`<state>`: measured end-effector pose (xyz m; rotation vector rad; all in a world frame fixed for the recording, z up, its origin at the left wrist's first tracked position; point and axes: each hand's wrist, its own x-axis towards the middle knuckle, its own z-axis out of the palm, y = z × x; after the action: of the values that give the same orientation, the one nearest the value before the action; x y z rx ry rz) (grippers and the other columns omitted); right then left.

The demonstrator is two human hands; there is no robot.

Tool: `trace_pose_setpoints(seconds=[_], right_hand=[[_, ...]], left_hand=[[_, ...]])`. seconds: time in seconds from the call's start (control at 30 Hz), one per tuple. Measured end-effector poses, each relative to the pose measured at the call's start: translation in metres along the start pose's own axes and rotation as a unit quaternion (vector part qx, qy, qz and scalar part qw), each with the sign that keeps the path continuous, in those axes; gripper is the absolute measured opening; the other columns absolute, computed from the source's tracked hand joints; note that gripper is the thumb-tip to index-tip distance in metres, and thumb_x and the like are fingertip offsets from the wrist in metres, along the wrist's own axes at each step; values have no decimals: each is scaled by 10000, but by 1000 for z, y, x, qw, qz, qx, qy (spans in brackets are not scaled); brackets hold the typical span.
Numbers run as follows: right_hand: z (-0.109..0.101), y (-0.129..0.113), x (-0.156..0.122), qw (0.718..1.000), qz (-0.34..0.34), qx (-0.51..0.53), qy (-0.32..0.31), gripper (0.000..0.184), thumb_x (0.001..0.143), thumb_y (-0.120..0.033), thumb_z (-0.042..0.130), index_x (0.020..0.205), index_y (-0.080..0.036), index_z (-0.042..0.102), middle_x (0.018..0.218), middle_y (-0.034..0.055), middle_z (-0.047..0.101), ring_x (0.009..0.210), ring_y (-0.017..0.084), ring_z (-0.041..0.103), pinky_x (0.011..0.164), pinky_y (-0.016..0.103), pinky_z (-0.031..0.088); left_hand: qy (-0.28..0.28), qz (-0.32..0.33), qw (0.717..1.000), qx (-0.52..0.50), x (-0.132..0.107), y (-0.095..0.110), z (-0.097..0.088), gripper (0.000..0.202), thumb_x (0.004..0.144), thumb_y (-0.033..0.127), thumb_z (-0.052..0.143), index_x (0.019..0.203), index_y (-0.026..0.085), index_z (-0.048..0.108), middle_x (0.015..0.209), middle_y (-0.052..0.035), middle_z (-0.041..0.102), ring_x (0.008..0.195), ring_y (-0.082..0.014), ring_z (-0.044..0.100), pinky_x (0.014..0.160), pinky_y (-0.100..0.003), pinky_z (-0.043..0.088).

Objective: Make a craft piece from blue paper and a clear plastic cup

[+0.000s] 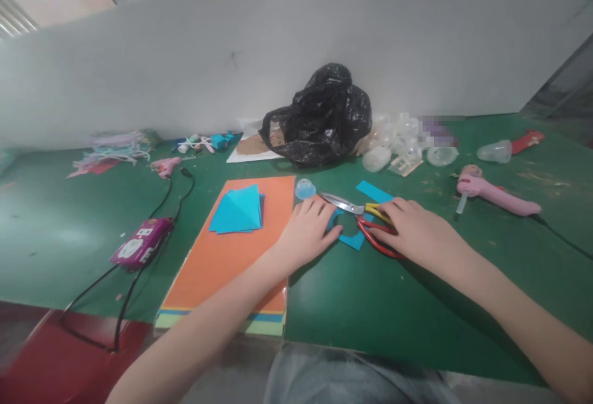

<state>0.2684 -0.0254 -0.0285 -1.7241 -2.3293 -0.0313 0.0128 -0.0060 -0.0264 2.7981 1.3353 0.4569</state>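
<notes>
My right hand [412,228] is closed around the handles of a pair of scissors [347,204], one loop yellow and one red. The scissors lie low over the table, blades pointing left. Partly under them is a piece of blue paper [354,241] with a round cutout. My left hand [308,226] rests palm down beside it, fingers stretched out, thumb at the paper's left edge. Just beyond its fingertips sits a small clear dome [305,189]. A blue paper strip [374,192] lies past the scissors, its near end by my right hand.
Left of my hands, folded blue papers [238,209] lie on an orange sheet stack [231,268]. A purple power strip [142,243] trails black cords. A black plastic bag [327,117] and clear plastic cups [393,138] stand at the back. A pink glue gun [498,194] lies right.
</notes>
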Motion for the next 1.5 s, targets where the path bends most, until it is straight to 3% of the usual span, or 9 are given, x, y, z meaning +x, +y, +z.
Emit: trace_pose_setpoints(seconds=[0.1, 0.2, 0.37, 0.43, 0.6, 0.8, 1.1, 1.33, 1.5], right_hand=[[2, 0, 1, 1000, 2, -11, -13, 380, 998, -557, 529, 961, -211, 681, 963, 113, 749, 911, 322, 729, 639, 374, 515], [-3, -7, 3, 998, 46, 1, -47, 369, 987, -541, 525, 932, -209, 676, 951, 123, 754, 884, 322, 739, 601, 365, 494], [-15, -12, 6, 989, 115, 41, -89, 362, 931, -528, 565, 1083, -218, 675, 953, 111, 785, 800, 325, 755, 592, 362, 488], [-16, -8, 7, 986, 136, 55, -77, 411, 899, -552, 594, 1126, -217, 666, 917, 107, 790, 714, 324, 746, 561, 360, 474], [-18, 7, 9, 985, 142, 95, 25, 417, 842, -560, 633, 1087, -223, 659, 823, 94, 782, 559, 288, 684, 508, 349, 436], [-16, 18, 11, 981, 184, 66, -11, 524, 870, -655, 593, 1131, -205, 663, 906, 123, 780, 624, 306, 697, 565, 368, 443], [-12, 22, 10, 979, 182, 91, -33, 570, 878, -696, 571, 1180, -218, 639, 910, 99, 765, 659, 306, 695, 572, 362, 443], [-22, 21, 13, 974, 210, 85, -26, 529, 858, -656, 587, 1148, -215, 634, 936, 123, 765, 691, 321, 704, 599, 375, 447], [-30, 22, 13, 972, 218, 86, -16, 489, 866, -642, 571, 1108, -220, 620, 941, 114, 761, 687, 308, 698, 605, 368, 447]], left_hand=[[-6, -17, 1000, 10, 0, -2, -1, 276, 1045, 382, 529, 1209, 169, 589, 1217, -123, 658, 1145, -316, 578, 984, -493, 525], [-15, -16, 1000, 2, -1, -2, -2, 275, 1044, 361, 535, 1229, 165, 584, 1223, -123, 659, 1154, -317, 575, 985, -493, 529], [-12, 4, 1000, -25, -3, -3, 0, 256, 1026, 301, 555, 1257, 192, 578, 1211, -110, 658, 1178, -313, 578, 995, -504, 535], [-12, 8, 999, -34, -3, -4, 0, 255, 1027, 285, 546, 1262, 191, 575, 1205, -111, 657, 1184, -313, 576, 1000, -514, 534], [-34, 1, 998, -49, -3, -5, -4, 249, 1034, 233, 509, 1273, 192, 567, 1219, -112, 638, 1207, -306, 558, 1018, -506, 530], [-55, -3, 993, -100, -2, -3, -10, 319, 1036, 116, 414, 1317, 184, 546, 1264, -114, 622, 1250, -284, 539, 1069, -483, 511], [6, 37, 984, -176, -3, -2, -18, 296, 1067, 140, 378, 1321, 181, 524, 1183, -104, 643, 1135, -238, 613, 980, -428, 573], [62, 57, 992, -97, -2, -13, -12, 509, 975, -1, 347, 1421, 212, 467, 1225, -107, 617, 1112, -236, 643, 954, -424, 588], [129, 63, 985, -91, -3, -16, -9, 497, 992, 4, 337, 1428, 208, 459, 1288, -129, 585, 1209, -235, 618, 1021, -419, 571]])
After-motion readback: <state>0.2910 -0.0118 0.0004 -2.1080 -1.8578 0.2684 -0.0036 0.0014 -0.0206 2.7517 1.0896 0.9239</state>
